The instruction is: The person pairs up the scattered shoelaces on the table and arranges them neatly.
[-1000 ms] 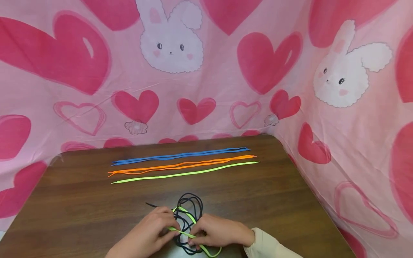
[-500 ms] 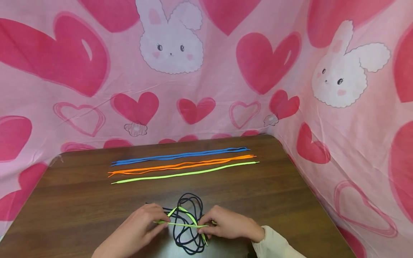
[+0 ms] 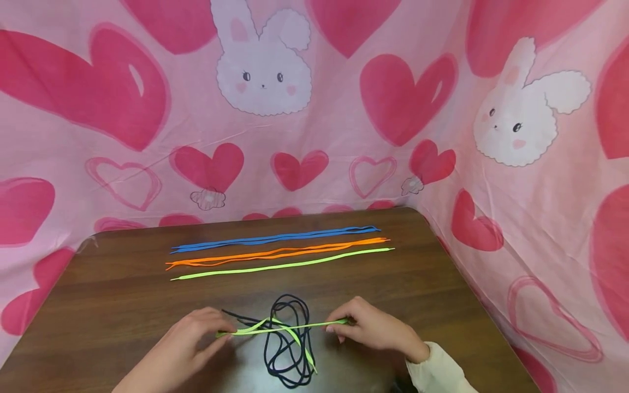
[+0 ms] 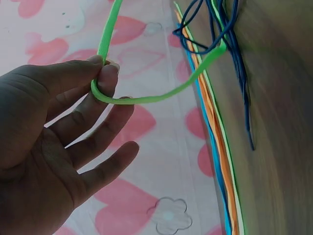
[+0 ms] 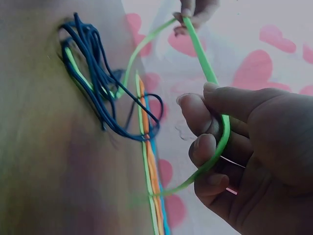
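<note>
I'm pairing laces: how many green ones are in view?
2. One green lace lies beside the orange laces; another lace stretches from left hand to right hand, also running into the black tangle, which might hide more.

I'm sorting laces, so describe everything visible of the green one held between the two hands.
The held green lace is bright yellow-green, narrow, flat and ribbon-like, apparently fabric. The left hand and right hand each pinch it; the stretch between them runs nearly straight, crossing over the dark cord. Beyond the left hand it bends back and runs in among the cord's coils; beyond the right, a curved tail blurs out.
</note>
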`<state>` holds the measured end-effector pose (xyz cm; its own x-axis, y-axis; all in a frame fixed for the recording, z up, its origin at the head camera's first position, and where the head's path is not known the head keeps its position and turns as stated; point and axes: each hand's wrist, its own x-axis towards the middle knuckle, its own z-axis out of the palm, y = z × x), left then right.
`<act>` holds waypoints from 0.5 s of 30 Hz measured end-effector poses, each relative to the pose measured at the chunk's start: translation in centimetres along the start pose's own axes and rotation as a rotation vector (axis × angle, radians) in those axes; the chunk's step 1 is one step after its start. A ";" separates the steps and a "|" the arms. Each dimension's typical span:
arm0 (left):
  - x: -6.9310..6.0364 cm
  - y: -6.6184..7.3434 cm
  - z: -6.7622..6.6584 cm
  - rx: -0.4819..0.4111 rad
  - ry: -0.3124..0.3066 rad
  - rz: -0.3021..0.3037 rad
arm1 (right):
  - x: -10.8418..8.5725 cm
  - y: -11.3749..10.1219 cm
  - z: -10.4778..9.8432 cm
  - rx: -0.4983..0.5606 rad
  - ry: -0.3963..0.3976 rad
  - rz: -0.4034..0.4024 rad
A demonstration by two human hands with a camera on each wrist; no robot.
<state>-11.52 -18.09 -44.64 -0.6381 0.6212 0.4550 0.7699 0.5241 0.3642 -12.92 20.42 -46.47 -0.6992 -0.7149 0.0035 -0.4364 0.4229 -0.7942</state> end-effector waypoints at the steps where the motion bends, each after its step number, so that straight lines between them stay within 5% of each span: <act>1: -0.1 -0.1 -0.1 0.000 0.012 0.004 | -0.2 0.1 -0.2 0.000 0.014 0.000; 15: -0.8 -0.5 -2.2 -0.008 0.138 0.031 | -2.3 0.8 -3.2 -0.046 0.143 0.083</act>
<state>-11.33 -20.12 -43.44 -0.6063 0.5506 0.5738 0.7899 0.5005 0.3544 -13.46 24.19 -45.17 -0.8057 -0.5917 0.0283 -0.3974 0.5044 -0.7666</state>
